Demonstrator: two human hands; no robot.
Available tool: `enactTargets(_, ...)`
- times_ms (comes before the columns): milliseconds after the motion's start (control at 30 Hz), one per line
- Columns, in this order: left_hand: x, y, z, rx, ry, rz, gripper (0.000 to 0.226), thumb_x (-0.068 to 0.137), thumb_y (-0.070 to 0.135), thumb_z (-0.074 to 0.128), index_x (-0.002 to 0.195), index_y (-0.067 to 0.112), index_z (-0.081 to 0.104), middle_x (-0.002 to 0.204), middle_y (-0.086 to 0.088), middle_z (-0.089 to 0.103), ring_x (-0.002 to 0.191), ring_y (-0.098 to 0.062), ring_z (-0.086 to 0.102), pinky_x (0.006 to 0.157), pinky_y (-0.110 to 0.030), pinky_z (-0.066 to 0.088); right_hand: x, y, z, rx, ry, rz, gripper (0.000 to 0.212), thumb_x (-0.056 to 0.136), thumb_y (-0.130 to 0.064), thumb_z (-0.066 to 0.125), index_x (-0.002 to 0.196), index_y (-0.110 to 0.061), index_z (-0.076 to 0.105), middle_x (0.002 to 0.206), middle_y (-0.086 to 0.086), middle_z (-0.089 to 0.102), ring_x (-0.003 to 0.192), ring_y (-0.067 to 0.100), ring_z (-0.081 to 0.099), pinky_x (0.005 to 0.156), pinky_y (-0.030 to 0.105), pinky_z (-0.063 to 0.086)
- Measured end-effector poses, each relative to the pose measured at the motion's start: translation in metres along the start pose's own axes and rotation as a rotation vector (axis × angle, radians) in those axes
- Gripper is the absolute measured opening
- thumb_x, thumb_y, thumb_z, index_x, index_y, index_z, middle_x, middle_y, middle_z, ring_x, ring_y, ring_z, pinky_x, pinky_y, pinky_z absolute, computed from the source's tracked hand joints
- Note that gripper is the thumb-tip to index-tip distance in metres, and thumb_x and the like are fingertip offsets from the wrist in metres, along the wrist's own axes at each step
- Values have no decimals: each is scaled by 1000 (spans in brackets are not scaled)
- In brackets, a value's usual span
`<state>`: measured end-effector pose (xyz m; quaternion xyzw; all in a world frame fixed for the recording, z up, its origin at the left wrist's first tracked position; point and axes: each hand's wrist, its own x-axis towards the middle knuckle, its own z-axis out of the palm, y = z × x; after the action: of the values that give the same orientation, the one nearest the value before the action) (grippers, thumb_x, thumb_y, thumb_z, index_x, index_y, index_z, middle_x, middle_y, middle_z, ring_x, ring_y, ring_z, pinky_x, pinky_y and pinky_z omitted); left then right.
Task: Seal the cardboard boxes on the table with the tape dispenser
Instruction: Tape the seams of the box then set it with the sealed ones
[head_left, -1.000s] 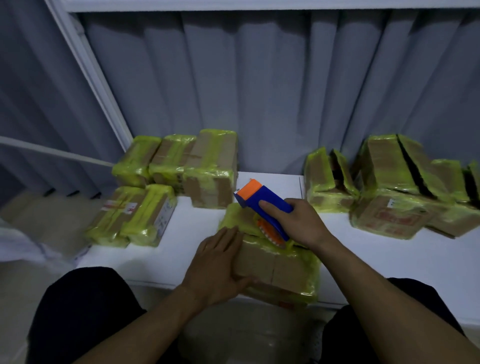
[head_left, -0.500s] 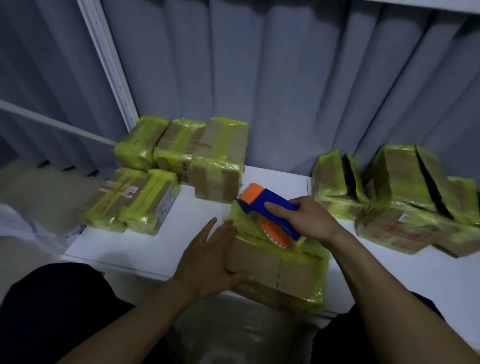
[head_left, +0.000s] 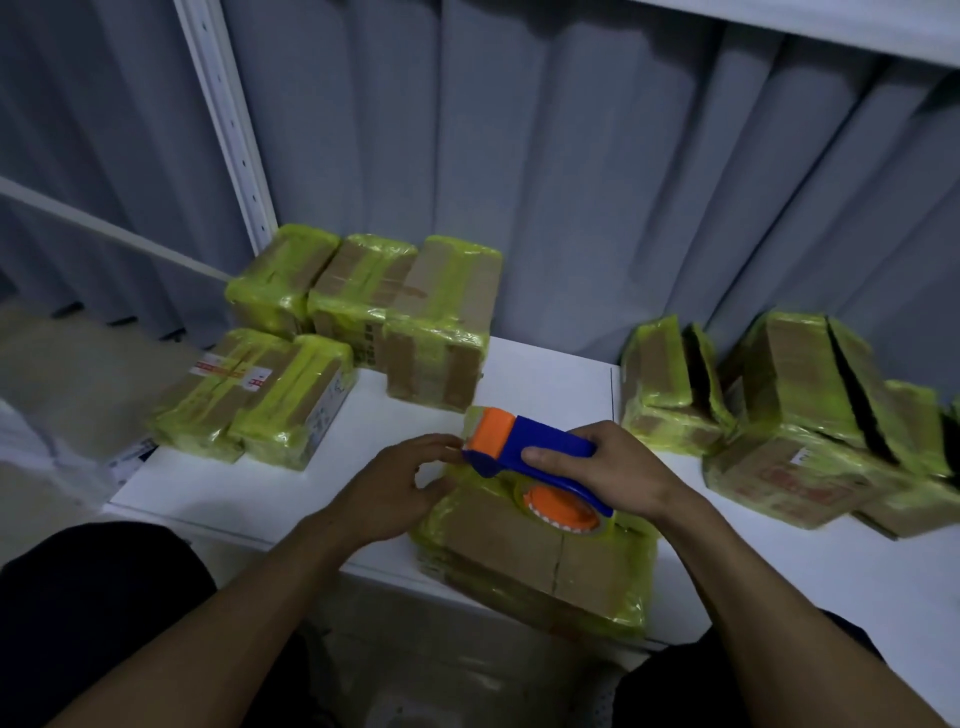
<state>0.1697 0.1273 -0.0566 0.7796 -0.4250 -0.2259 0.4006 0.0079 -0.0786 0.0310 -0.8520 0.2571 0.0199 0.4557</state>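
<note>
The right hand (head_left: 618, 478) reaches in from the near right, fingers curled round the blue handle of the tape dispenser (head_left: 540, 451); the left hand (head_left: 395, 488) lies beside it with bent fingers, tips at the dispenser's orange nose, and whether they pinch tape cannot be told. The dispenser's long axis runs crosswise, nose pointing left at the left hand. It rests on the yellow-taped cardboard box (head_left: 514, 545) under both hands, at the near edge of the surface (head_left: 540, 379).
</note>
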Motion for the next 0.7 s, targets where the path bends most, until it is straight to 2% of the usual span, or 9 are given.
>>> enactTargets(67,4,2,1,-65,3,-25,28,98,21,61,113,44,59,121,41,46,116,23,41,98,-11,36,-2,4,3,6,-2,-20,38,81,-59,77,75,-22,71,65,-5,72,56,8,68,55,16,45)
enactTargets(133,7,7,2,-197,86,-89,25,101,17,54,109,37,67,116,28,62,114,7,54,99,-23,43,-4,7,6,8,-2,-33,37,81,-58,78,81,-21,73,69,-5,74,60,8,70,56,16,47)
enactTargets(233,8,23,-3,-427,263,-165,24,102,18,50,103,24,73,96,9,75,95,-6,65,80,-29,47,-6,9,5,30,-9,-29,35,81,-56,77,85,-22,73,72,-7,75,63,9,72,58,18,49)
enactTargets(333,8,37,-8,-585,212,-226,22,102,24,53,104,17,73,92,0,76,82,-18,68,63,-28,45,-9,14,3,62,-24,-33,37,80,-56,76,90,-21,74,76,-6,77,68,11,74,62,21,51)
enactTargets(433,7,43,-4,-591,124,-243,15,98,17,60,102,14,74,90,0,76,75,-16,69,57,-25,46,-11,21,1,100,-29,-38,39,80,-56,76,95,-20,75,82,-2,78,74,16,75,67,26,54)
enactTargets(567,8,45,-1,-566,135,-260,13,94,11,64,99,14,75,84,1,76,75,-15,70,59,-23,50,-13,30,-1,151,-37,-49,44,79,-60,77,100,-20,75,88,-1,78,80,19,76,70,30,56)
enactTargets(700,12,48,-2,-641,121,-310,15,96,17,61,100,14,75,87,0,76,78,-16,70,64,-24,52,-15,35,-2,174,-39,-77,40,82,-54,76,101,-19,75,90,1,79,83,21,76,73,32,59)
